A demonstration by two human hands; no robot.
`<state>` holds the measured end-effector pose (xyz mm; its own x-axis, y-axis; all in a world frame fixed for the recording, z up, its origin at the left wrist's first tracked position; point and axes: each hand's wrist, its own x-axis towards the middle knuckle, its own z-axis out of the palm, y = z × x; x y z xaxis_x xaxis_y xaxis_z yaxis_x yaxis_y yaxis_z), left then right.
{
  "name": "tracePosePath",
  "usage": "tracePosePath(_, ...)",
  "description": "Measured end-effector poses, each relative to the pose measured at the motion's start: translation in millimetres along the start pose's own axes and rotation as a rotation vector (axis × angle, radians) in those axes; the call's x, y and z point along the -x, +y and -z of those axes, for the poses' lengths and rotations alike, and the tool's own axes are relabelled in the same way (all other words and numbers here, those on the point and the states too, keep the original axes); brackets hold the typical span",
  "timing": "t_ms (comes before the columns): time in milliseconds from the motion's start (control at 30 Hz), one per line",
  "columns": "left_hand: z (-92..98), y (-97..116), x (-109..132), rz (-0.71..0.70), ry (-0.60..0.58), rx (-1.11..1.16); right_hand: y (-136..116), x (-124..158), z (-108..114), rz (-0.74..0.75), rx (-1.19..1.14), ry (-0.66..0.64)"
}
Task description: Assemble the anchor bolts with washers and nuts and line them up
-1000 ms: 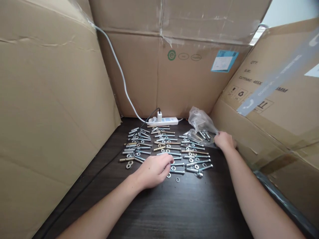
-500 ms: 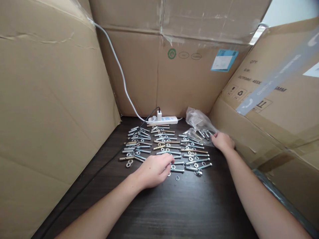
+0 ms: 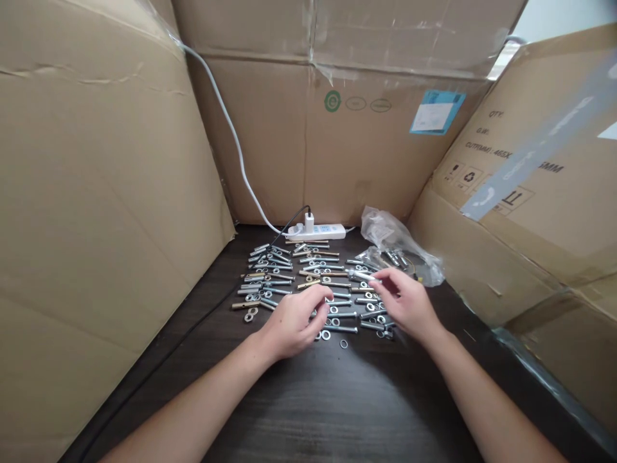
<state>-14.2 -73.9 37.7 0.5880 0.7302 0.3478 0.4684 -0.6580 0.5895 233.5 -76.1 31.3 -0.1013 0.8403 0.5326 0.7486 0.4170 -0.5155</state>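
Between the thumb and fingers of my right hand [image 3: 403, 301] is a silvery expansion bolt [image 3: 362, 275], held pointing left above the sorted hardware. My left hand [image 3: 297, 321] hovers at the near end of the middle column, its thumb and index finger apart with nothing visible between them. Close to its fingertips lie a bolt [image 3: 341, 329] and a flat washer [image 3: 326, 335]. Bolts, metal sleeves, nuts and washers lie in several rows in three columns. Beyond my right hand rests a clear plastic bag [image 3: 427, 260] with several expansion bolts [image 3: 393, 258] at its mouth.
A white power strip [image 3: 322, 231] with a plugged-in adapter stands at the back of the dark table [image 3: 308, 405]. A black cable [image 3: 193, 326] crosses the left side. Cardboard boxes [image 3: 260, 148] wall in the left, back and right. One loose ring washer [image 3: 344, 344] lies in front.
My right hand has left the plastic bag and moved left and nearer with an expansion bolt in its fingers. My left hand has shifted slightly left, its fingers now more apart.
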Motion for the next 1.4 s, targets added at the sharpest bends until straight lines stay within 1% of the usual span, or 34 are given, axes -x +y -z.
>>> tracePosePath(100, -3.0, -3, 1, 0.065, 0.027, 0.02, -17, 6, -14, 0.103, -0.063, -0.067)
tracePosePath(200, -9.2, -8, 0, 0.098, 0.042, 0.082, -21, 10, -19, 0.153, -0.091, -0.122)
tracePosePath(333, -16.1, -15, 0, 0.12, 0.092, 0.155, -21, 13, -21, 0.164, -0.128, -0.147)
tracePosePath(433, -16.3, -15, 0, 0.118, 0.095, 0.149, -24, 14, -21, 0.144, -0.144, -0.158)
tracePosePath(533, -14.1, -10, 1, 0.116, 0.055, 0.099, -30, 14, -18, 0.111, -0.135, -0.222)
tracePosePath(633, -12.5, -4, 2, 0.097, -0.037, 0.049, -38, 15, -15, 0.077, -0.119, -0.31)
tracePosePath(700, -11.9, -1, 1, 0.079, -0.085, 0.036, -42, 15, -16, 0.075, -0.117, -0.362)
tracePosePath(767, -11.3, 0, 0, 0.08, -0.105, 0.026, -43, 16, -17, 0.085, -0.13, -0.392)
tracePosePath(900, -10.0, -1, -1, 0.077, -0.121, 0.019, -42, 17, -21, 0.088, -0.152, -0.397)
tracePosePath(1067, -9.7, -3, -2, 0.065, -0.169, 0.025, -41, 20, -25, 0.077, -0.113, -0.375)
tracePosePath(1233, -8.2, 0, -2, 0.054, -0.19, 0.044, -41, 20, -25, 0.117, -0.096, -0.339)
tracePosePath(1333, -6.8, 2, -1, 0.054, -0.181, 0.048, -41, 20, -25, 0.14, -0.107, -0.324)
tracePosePath(1400, -6.6, 3, -1, 0.05, -0.148, 0.069, -40, 20, -25, 0.139, -0.107, -0.32)
